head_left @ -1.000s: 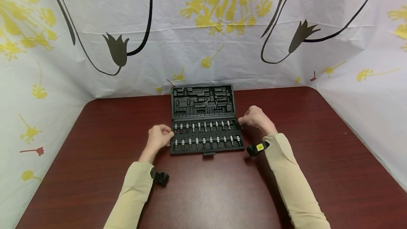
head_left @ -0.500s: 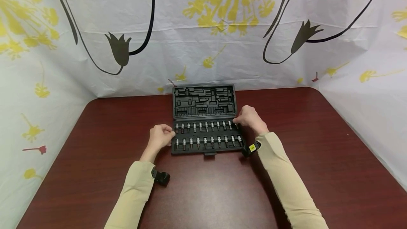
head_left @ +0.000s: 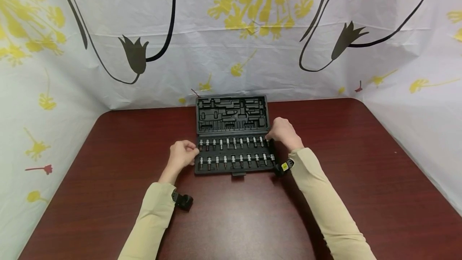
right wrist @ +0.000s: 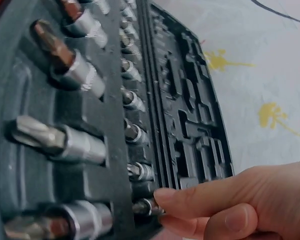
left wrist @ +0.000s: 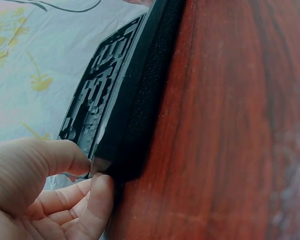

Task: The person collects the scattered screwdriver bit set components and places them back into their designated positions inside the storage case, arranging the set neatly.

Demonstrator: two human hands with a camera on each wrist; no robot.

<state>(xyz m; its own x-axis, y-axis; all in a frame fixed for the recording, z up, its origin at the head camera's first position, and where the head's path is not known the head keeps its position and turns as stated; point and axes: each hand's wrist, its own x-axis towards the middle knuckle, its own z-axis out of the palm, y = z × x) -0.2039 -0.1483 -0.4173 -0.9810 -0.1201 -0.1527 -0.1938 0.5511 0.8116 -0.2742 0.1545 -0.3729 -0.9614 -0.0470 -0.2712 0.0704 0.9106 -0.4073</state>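
A black plastic case (head_left: 234,151) lies unfolded on the table, with two rows of silver bit sockets in its near half. At its left end my left hand (head_left: 179,156) pinches the edge; the left wrist view shows thumb and fingers on the corner of the case wall (left wrist: 145,95). My right hand (head_left: 285,133) is at the right end of the back row. In the right wrist view its thumb and fingers hold the end of a small bit socket (right wrist: 146,206), which sits in the last slot. The fingers cover part of that socket.
The moulded lid (head_left: 232,114) stands tilted back behind the rows, near a patterned white sheet (head_left: 231,51). A latch (head_left: 238,174) juts from the case's front edge. Dark red tabletop (head_left: 231,212) surrounds the case.
My right hand has moved left from beside the case to the last slot of the back row, bringing the bit socket there. My left hand stays on the left edge.
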